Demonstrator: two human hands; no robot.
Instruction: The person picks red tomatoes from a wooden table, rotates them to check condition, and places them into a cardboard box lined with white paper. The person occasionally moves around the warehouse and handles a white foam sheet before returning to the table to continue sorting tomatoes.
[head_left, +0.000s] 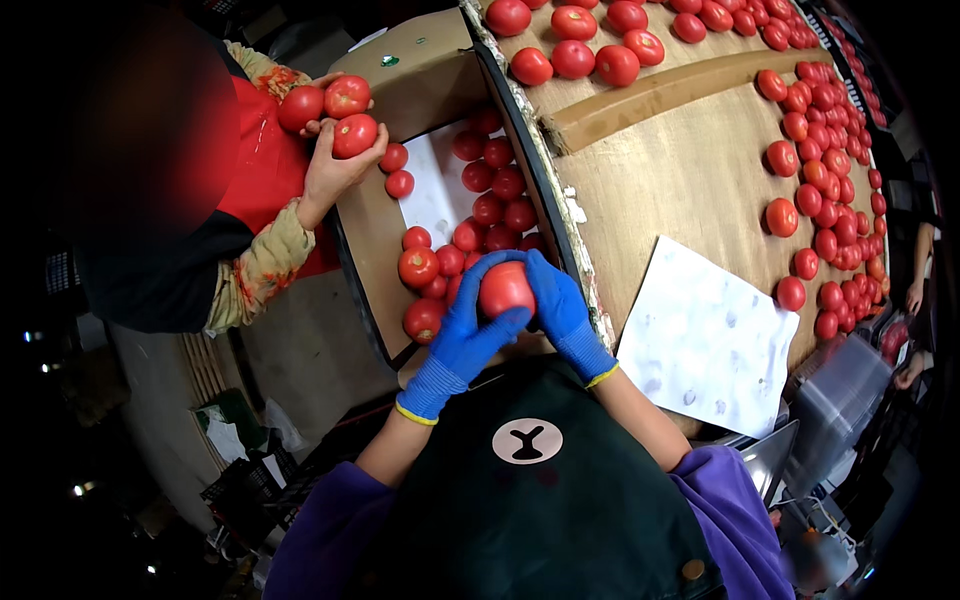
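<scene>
A red tomato (507, 289) sits between my two blue-gloved hands at the near end of a cardboard box (379, 281). My left hand (466, 330) curls around its left and lower side, the thumb across the front. My right hand (561, 304) cups it from the right; some of those fingers are hidden. Beneath and beyond my hands, several tomatoes (488, 208) lie in the box, mostly along its right side and near end. White paper (433, 191) shows on the box floor.
Across the box a co-worker's hands (337, 171) hold three tomatoes (355, 136). On the right is a wooden sorting table (637, 195) with a raised wooden bar (675, 96), a white paper sheet (709, 337) and many loose tomatoes (829, 214). A clear plastic crate (840, 409) stands beside its near corner.
</scene>
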